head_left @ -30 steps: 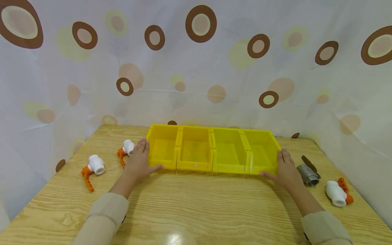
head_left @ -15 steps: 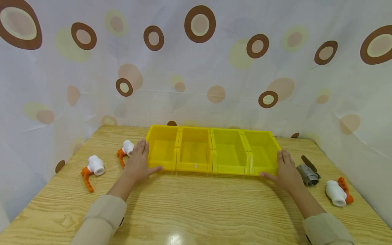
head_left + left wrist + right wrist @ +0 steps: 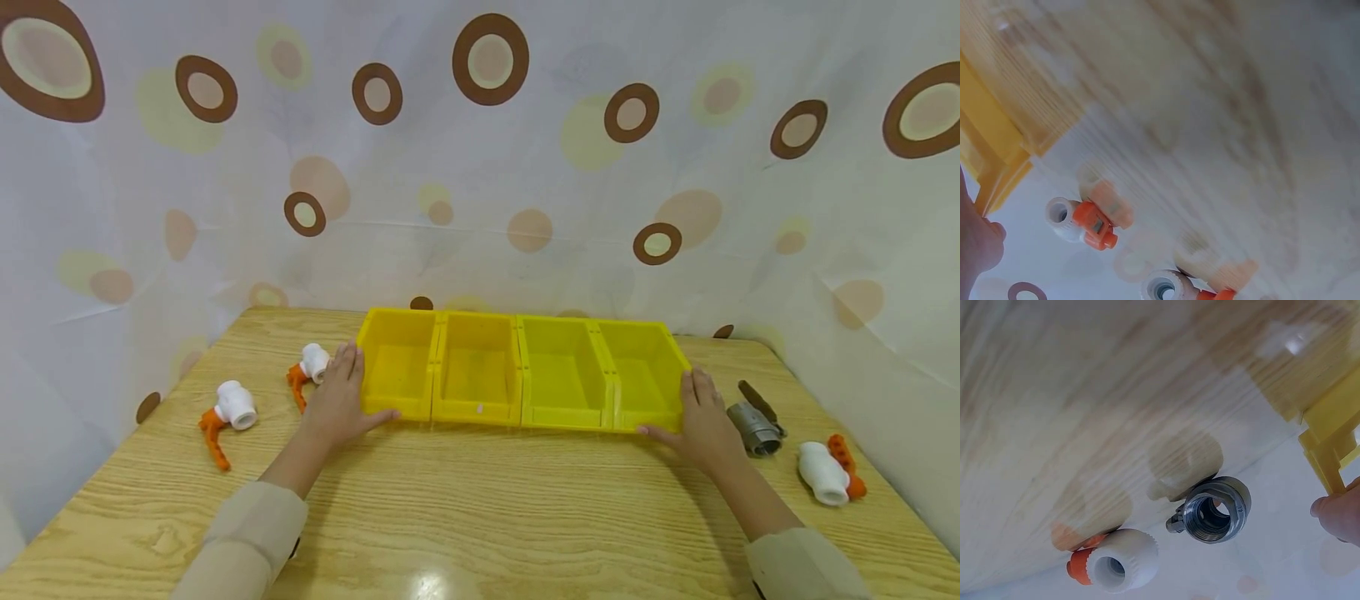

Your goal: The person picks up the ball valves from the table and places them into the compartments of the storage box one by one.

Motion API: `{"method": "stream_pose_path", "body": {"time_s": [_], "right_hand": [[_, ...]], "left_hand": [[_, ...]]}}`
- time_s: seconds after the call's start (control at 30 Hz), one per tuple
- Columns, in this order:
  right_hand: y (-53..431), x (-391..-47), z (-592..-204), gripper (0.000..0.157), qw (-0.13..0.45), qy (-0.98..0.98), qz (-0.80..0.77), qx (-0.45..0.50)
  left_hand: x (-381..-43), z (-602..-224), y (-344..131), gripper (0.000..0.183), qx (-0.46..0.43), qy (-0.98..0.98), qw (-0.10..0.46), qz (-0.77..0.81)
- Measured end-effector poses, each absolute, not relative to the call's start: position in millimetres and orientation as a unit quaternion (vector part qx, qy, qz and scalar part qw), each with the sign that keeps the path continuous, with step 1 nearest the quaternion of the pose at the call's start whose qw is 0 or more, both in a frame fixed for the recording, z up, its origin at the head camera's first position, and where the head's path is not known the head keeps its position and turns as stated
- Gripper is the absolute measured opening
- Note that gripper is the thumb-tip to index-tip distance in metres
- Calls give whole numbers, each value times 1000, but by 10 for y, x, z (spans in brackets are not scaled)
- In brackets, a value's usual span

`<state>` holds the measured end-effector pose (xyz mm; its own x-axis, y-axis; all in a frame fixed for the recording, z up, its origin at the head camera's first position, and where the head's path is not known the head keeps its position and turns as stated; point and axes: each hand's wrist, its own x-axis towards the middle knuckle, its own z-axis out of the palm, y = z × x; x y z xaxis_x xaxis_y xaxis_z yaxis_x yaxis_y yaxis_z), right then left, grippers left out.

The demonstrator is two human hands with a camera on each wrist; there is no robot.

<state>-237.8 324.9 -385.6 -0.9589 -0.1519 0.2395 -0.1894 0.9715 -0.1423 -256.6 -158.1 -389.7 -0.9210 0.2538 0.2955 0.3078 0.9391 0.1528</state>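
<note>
Outside your left grip, a white valve with an orange handle point(image 3: 236, 405) is lying well off toward your sleeve, and a smaller white valve point(image 3: 313, 362) is lying just beside the fingers. Your left hand point(image 3: 335, 406) is pressing with fairly straight fingers against the near end wall of the bins, its thumb stretching along their front edge; it is spread, not pinching.

Between your two grips, the row of four yellow bins point(image 3: 491, 411) is spanning the gap, touching both hands and appearing to be standing on the table point(image 3: 480, 508). It is now sitting very slightly closer to you than a second ago, and your hands are keeping their places at its ends, so you seem to be adjusting its position.

Your right hand point(image 3: 705, 425) is mirroring the left, spread along the other end wall with its thumb at the front. Just outside that grip a metal valve point(image 3: 754, 429) is lying, and farther out another white valve point(image 3: 823, 475). Neither is shifting noticeably, so only the row is being worked.
</note>
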Motion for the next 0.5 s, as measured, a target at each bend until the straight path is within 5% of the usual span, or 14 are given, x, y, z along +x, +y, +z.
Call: {"method": "stream_pose_path", "body": {"time_s": [0.5], "right_hand": [[3249, -2338, -3869, 111, 131, -984, 82, 94]], "left_hand": [[-2541, -3905, -1586, 103, -145, -974, 144, -101]]}}
